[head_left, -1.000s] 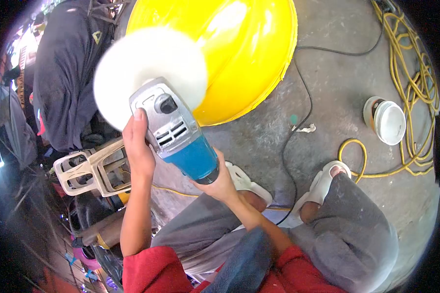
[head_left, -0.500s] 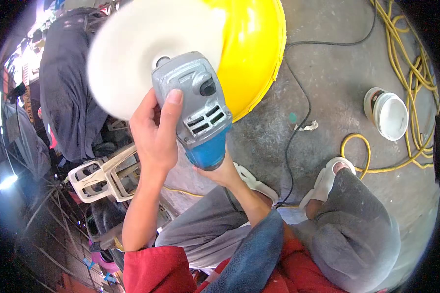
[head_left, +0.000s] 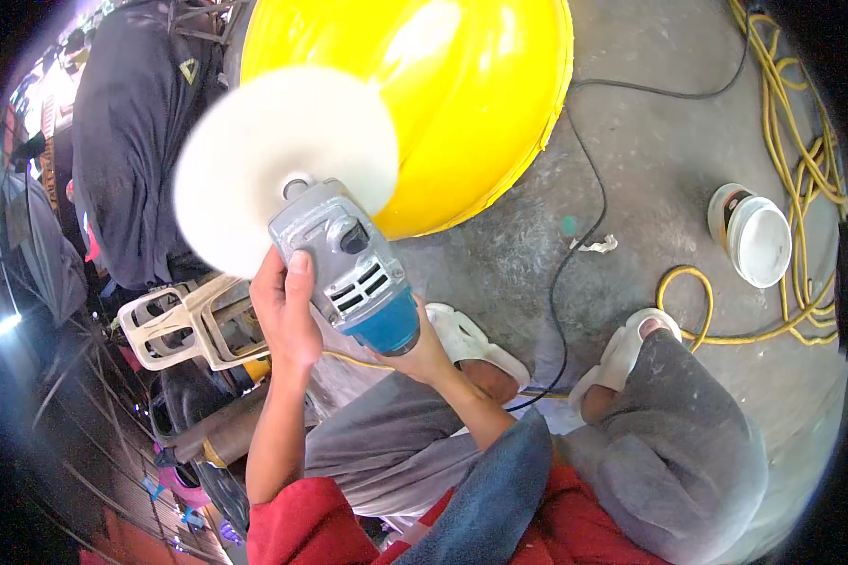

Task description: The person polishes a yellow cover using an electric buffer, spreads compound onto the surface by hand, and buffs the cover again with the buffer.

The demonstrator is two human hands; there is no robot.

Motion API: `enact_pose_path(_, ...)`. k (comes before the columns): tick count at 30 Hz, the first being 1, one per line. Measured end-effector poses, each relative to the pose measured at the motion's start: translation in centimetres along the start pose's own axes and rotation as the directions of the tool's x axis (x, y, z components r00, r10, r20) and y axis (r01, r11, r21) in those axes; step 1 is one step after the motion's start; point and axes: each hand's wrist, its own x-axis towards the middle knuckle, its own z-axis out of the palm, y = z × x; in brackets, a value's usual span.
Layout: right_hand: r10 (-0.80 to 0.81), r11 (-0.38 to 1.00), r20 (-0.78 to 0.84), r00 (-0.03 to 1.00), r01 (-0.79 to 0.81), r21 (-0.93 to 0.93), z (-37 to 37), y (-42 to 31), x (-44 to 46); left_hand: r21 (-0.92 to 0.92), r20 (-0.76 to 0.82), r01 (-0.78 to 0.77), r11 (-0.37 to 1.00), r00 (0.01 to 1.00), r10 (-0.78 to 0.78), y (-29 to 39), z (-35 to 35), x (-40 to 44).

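- Left grip (head_left: 290,315) is curled around the side of an electric polisher (head_left: 334,250), its thumb against the silver housing.
- Right grip (head_left: 424,350) is wrapped about the rear of the tool's blue body, fingers mostly hidden.
- The polisher is held up in front of the knees, its head angled toward the far left.
- A white buffing pad (head_left: 273,141), blurred, sits at the head and overlaps a glossy yellow shell (head_left: 471,122) in view; whether they touch, I cannot tell.
- A pale plastic stool (head_left: 203,330) is beside the left forearm.
- White clogs (head_left: 620,363) rest on the concrete floor (head_left: 650,226), a black cord (head_left: 556,306) between them.
- Farther right, a white bucket (head_left: 761,243) stands near a yellow hose (head_left: 773,122) in loose coils.
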Motion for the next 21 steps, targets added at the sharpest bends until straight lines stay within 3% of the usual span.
enact_pose_path(4,0.005,1.000,-0.015,1.000,-0.005,-0.011,-0.3,0.1,0.4,0.000,0.006,-0.022,1.000,1.000,0.022,0.8,0.1,1.0)
enact_pose_path(5,-0.012,1.000,-0.022,1.000,0.012,-0.001,-0.5,-0.2,0.7,0.091,0.008,-0.024,0.996,1.000,0.023,1.4,0.3,1.6)
enact_pose_path(11,-0.148,0.987,-0.160,0.976,0.137,-0.080,-1.7,-5.5,2.6,-0.023,-0.001,-0.178,0.984,0.984,0.178,5.5,2.9,6.9)
enact_pose_path(14,-0.114,0.978,-0.170,0.979,0.081,-0.191,-3.0,-8.3,2.6,-0.140,-0.012,-0.142,0.980,0.990,0.142,5.2,3.1,8.9)
enact_pose_path(17,-0.135,0.970,-0.161,0.978,0.097,-0.223,-3.0,-8.5,1.7,-0.288,-0.132,-0.125,0.950,0.987,0.090,3.9,3.2,8.4)
enact_pose_path(21,-0.026,0.960,-0.123,0.992,-0.009,-0.279,-3.2,-6.4,-0.3,-0.250,-0.149,-0.030,0.968,0.989,-0.008,-0.5,1.4,6.2)
